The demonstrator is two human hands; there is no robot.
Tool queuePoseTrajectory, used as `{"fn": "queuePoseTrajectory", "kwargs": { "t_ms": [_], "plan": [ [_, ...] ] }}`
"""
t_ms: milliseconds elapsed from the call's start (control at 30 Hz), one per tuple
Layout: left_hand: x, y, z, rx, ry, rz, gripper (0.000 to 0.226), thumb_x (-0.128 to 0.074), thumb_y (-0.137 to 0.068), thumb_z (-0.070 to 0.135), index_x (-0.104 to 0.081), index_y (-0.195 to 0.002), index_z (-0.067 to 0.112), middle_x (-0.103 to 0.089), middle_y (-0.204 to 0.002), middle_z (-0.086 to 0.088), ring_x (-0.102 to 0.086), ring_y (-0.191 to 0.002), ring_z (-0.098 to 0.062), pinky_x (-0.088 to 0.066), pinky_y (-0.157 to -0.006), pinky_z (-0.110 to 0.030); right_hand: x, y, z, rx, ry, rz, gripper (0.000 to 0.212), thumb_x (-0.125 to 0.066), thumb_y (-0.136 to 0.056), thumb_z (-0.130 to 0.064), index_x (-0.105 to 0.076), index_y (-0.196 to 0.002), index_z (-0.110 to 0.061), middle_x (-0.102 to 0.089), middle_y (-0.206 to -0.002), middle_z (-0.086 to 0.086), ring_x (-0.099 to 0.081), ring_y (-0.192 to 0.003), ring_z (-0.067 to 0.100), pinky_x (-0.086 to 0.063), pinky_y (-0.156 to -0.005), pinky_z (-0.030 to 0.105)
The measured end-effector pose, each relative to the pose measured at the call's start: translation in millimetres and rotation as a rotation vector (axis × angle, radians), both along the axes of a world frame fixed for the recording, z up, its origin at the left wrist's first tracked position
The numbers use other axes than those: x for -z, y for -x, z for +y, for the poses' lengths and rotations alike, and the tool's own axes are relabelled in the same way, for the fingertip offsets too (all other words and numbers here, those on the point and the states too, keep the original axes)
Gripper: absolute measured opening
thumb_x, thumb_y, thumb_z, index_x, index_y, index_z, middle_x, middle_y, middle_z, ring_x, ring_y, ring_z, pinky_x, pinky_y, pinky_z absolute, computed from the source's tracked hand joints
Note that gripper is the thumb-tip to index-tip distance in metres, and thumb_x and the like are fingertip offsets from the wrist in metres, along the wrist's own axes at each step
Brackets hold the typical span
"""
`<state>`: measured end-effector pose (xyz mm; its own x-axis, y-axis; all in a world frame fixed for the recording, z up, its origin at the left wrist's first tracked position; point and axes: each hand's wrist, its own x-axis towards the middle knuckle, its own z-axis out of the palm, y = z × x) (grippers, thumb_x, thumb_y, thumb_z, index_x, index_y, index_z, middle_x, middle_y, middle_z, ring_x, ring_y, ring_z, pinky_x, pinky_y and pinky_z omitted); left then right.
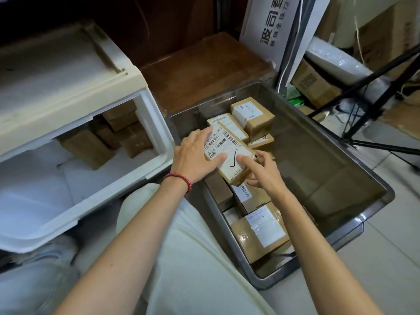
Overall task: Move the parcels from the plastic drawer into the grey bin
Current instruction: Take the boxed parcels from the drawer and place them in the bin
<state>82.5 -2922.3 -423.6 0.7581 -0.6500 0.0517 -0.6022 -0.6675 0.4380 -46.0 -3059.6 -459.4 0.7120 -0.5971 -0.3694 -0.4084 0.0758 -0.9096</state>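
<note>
Over the grey bin (318,151), my left hand (195,158) and right hand (264,175) both grip one labelled parcel (227,153), above at least six others lying inside. In the white drawer (156,128), at least four brown boxes (134,142) sit at the back.

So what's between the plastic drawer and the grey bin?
Head view: between drawer and bin sits the person's trousered knee, with a brown wooden board behind.

Pale tiled floor (386,258), dark wooden surface (204,71), black tripod (363,83) behind.
</note>
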Motion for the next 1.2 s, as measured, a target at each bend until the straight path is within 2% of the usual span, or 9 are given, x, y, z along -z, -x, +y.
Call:
{"fn": "queuePoseTrajectory", "kwargs": {
  "t_ms": [100,200,267,433,567,633,800,967,1200],
  "plan": [
    [8,3,-2,0.033,-0.083,0.043,0.076,-0.062,-0.081,0.059,-0.029,-0.145,0.034,-0.039,-0.142,0.001,-0.037,-0.13,-0.022,-0.03,-0.105,-0.044,9,9,-4,-0.057,-0.018,0.089,0.067,-0.07,-0.075,-0.059,-0.048,-0.125,-0.02,-0.061,-0.119,-0.002,-0.06,-0.102,0.009,-0.052,-0.078,0.03],
    [13,5,-7,0.082,-0.113,0.047,0.073,-0.063,-0.081,0.058,-0.033,-0.143,0.035,-0.042,-0.139,0.002,-0.04,-0.128,-0.02,-0.029,-0.105,-0.045,17,14,-6,-0.12,0.017,0.194,0.082,-0.068,-0.062,-0.07,-0.048,-0.124,-0.02,-0.058,-0.116,-0.005,-0.056,-0.098,0.007,-0.043,-0.072,0.023],
    [18,8,-8,0.136,-0.138,0.056,0.069,-0.062,-0.082,0.058,-0.036,-0.141,0.034,-0.045,-0.138,0.005,-0.044,-0.126,-0.017,-0.029,-0.104,-0.043,23,18,-9,-0.125,0.021,0.234,0.075,-0.071,-0.069,-0.066,-0.047,-0.124,-0.021,-0.06,-0.115,-0.003,-0.057,-0.095,0.008,-0.042,-0.071,0.023],
    [25,12,-7,0.185,-0.211,-0.124,0.06,-0.055,-0.086,0.058,-0.041,-0.139,0.033,-0.053,-0.135,0.01,-0.047,-0.123,-0.013,-0.028,-0.102,-0.04,40,32,-19,-0.234,-0.037,0.351,0.074,-0.069,-0.079,-0.055,-0.038,-0.137,-0.021,-0.061,-0.124,0.003,-0.058,-0.114,0.021,-0.043,-0.102,0.037],
    [25,8,-5,0.116,-0.181,-0.229,0.055,-0.048,-0.089,0.059,-0.044,-0.137,0.033,-0.055,-0.132,0.009,-0.046,-0.124,-0.014,-0.029,-0.102,-0.04,52,29,-10,-0.27,-0.053,0.379,0.06,-0.066,-0.085,-0.047,-0.038,-0.131,-0.02,-0.062,-0.12,0.003,-0.058,-0.11,0.019,-0.042,-0.098,0.032],
    [24,6,-2,0.09,-0.173,-0.221,0.053,-0.048,-0.089,0.058,-0.045,-0.135,0.032,-0.057,-0.13,0.008,-0.046,-0.124,-0.015,-0.03,-0.101,-0.039,60,22,0,-0.296,-0.037,0.384,0.055,-0.064,-0.087,-0.047,-0.04,-0.127,-0.017,-0.064,-0.12,0.005,-0.06,-0.107,0.018,-0.045,-0.099,0.036],
    [19,3,9,0.018,-0.168,-0.205,0.05,-0.049,-0.09,0.056,-0.047,-0.134,0.031,-0.057,-0.13,0.006,-0.047,-0.124,-0.017,-0.034,-0.099,-0.039,63,8,15,-0.369,0.136,0.465,0.059,-0.052,-0.093,-0.052,-0.039,-0.138,-0.016,-0.059,-0.129,0.006,-0.059,-0.106,0.021,-0.048,-0.098,0.041],
    [12,-1,31,-0.096,-0.213,-0.171,0.051,-0.048,-0.09,0.057,-0.047,-0.133,0.03,-0.056,-0.132,0.003,-0.047,-0.123,-0.021,-0.035,-0.099,-0.042,46,-1,13,-0.388,0.421,0.512,0.065,-0.059,-0.086,-0.057,-0.037,-0.141,-0.028,-0.052,-0.14,0.001,-0.055,-0.121,0.025,-0.047,-0.099,0.046],
    [-9,0,83,-0.335,-0.162,-0.154,0.046,-0.049,-0.091,0.05,-0.049,-0.131,0.027,-0.06,-0.128,0.002,-0.05,-0.119,-0.026,-0.038,-0.094,-0.04,6,-36,50,-0.416,0.738,0.36,0.064,-0.048,-0.085,-0.067,-0.043,-0.137,-0.029,-0.059,-0.131,-0.001,-0.06,-0.115,0.025,-0.054,-0.091,0.046]
  ]
}}
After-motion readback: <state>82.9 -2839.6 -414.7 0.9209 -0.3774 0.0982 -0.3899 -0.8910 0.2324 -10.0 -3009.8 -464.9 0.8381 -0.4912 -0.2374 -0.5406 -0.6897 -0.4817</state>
